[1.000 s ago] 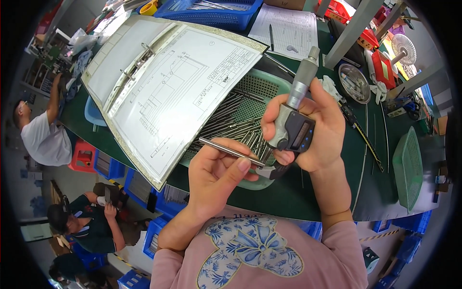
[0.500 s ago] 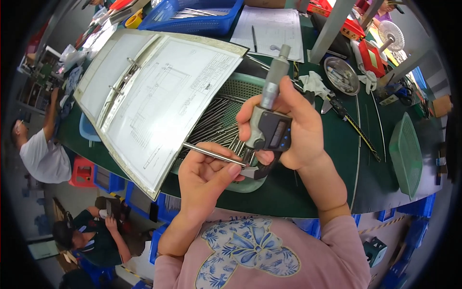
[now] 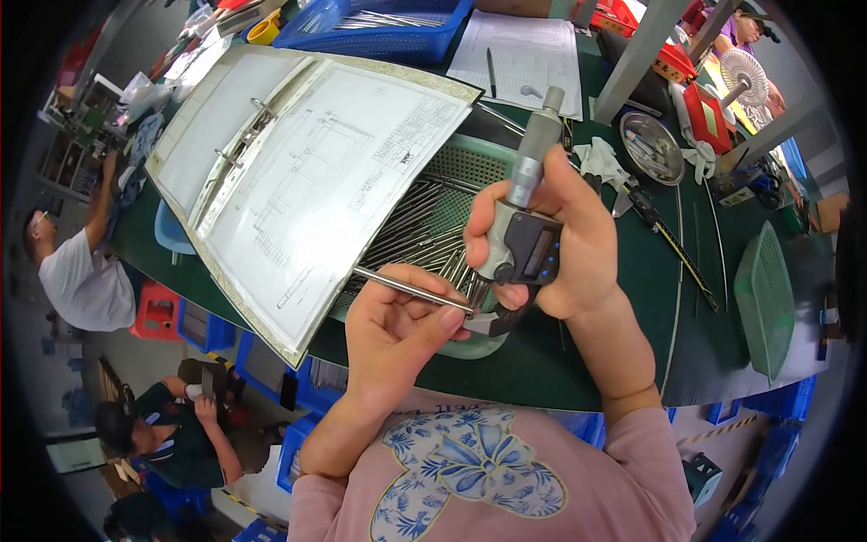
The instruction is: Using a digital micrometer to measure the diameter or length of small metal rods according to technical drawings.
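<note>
My left hand pinches a thin steel rod between thumb and fingers. The rod's right end lies at the jaws of a digital micrometer; whether both measuring faces touch it I cannot tell. Wrapped round the micrometer's frame is my right hand, with thumb and forefinger up beside the grey thimble. Beneath both hands a green plastic basket holds many similar steel rods. An open ring binder with a technical drawing leans over the basket's left part and hides some of it.
Behind stand a blue basket of rods and a paper sheet with a pen. To the right lie a metal bowl, white gloves, a caliper and a green basket. Other people sit at the left.
The whole view has shifted slightly, so the bench and hands appear a little further right. Both hands keep the same hold on the rod and micrometer.
</note>
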A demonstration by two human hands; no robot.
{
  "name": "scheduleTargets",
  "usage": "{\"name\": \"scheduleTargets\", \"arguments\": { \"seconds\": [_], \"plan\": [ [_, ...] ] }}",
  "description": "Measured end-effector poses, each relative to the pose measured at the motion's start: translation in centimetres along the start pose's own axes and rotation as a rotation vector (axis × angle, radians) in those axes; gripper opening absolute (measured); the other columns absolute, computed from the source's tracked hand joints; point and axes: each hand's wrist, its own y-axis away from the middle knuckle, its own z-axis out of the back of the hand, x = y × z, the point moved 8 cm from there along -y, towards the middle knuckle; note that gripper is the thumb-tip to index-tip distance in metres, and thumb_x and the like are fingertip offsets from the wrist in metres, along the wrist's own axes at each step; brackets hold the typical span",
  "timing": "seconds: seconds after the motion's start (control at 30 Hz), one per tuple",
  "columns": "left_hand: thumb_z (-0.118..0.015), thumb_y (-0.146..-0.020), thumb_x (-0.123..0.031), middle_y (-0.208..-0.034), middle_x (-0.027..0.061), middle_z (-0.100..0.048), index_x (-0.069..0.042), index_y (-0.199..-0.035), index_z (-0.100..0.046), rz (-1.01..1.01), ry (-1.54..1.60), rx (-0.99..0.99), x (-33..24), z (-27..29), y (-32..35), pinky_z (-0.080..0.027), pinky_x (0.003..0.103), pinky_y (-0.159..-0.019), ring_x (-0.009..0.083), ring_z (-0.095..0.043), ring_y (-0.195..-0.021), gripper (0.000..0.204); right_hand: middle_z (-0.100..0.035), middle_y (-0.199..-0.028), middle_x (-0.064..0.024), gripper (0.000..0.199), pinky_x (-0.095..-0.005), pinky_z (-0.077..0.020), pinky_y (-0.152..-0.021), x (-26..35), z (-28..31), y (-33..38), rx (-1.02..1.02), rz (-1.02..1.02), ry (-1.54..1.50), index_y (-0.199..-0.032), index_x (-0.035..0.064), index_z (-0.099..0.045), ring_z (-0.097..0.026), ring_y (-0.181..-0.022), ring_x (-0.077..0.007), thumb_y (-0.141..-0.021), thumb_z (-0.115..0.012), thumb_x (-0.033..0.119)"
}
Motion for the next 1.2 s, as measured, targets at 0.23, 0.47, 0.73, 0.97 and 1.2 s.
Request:
{"name": "scheduleTargets", "arguments": {
  "seconds": [0.23,0.47,0.73,0.97,1.2],
  "plan": [
    [-0.05,-0.084,-0.007,-0.092,0.0139,-0.056,0.002,-0.097,-0.048,0.022,0.082,-0.07,0.5,0.7,0.1,-0.05,0.029,-0.072,0.0172,-0.057,-0.084,0.017,-0.057,-0.067,-0.0143,0.065,-0.0212,-0.0394,-0.033,0.1,0.2,-0.1,0.003,0.023,-0.004,-0.083,-0.0051,-0.054,-0.049,-0.038,-0.0144,-0.084,-0.028,0.054],
    [-0.047,-0.086,-0.013,-0.092,0.0143,-0.058,0.002,-0.099,-0.047,-0.066,0.15,-0.076,0.2,0.2,0.2,-0.047,0.029,-0.076,0.0176,-0.057,-0.085,0.02,-0.058,-0.068,-0.0131,0.067,-0.0204,-0.0409,-0.035,0.2,0.0,0.2,0.014,0.046,-0.045,-0.091,-0.0074,-0.053,-0.049,-0.038,-0.0137,-0.088,-0.017,0.049],
    [-0.047,-0.083,-0.011,-0.074,0.0055,-0.05,0.001,-0.096,-0.056,-0.494,-0.796,0.045,-4.1,-0.4,1.0,-0.037,0.022,-0.061,0.0126,-0.047,-0.064,0.019,-0.057,-0.068,-0.0153,0.067,-0.0212,-0.0411,-0.035,0.7,0.2,0.1,0.01,-0.018,0.036,-0.093,-0.0112,-0.052,-0.048,-0.037,-0.0156,-0.089,-0.014,0.044],
    [-0.053,-0.074,-0.006,-0.064,0.0048,-0.04,-0.002,-0.082,-0.061,-0.439,-0.899,0.208,-4.6,-1.4,0.8,-0.031,0.027,-0.049,0.0158,-0.04,-0.055,0.012,-0.054,-0.068,-0.0193,0.066,-0.0241,-0.0397,-0.03,0.8,-0.5,0.4,0.098,-0.016,0.068,-0.092,-0.0125,-0.048,-0.044,-0.034,-0.0175,-0.089,-0.014,0.043],
    [-0.054,-0.067,-0.002,-0.062,0.0052,-0.04,-0.002,-0.076,-0.059,-0.444,-0.935,0.228,-4.4,-1.7,0.9,-0.031,0.029,-0.049,0.0182,-0.041,-0.054,0.011,-0.055,-0.068,-0.0205,0.066,-0.0234,-0.0406,-0.031,-0.3,-0.7,0.4,0.15,-0.087,0.086,-0.091,-0.013,-0.048,-0.046,-0.035,-0.0177,-0.089,-0.015,0.043]
  ]
}}
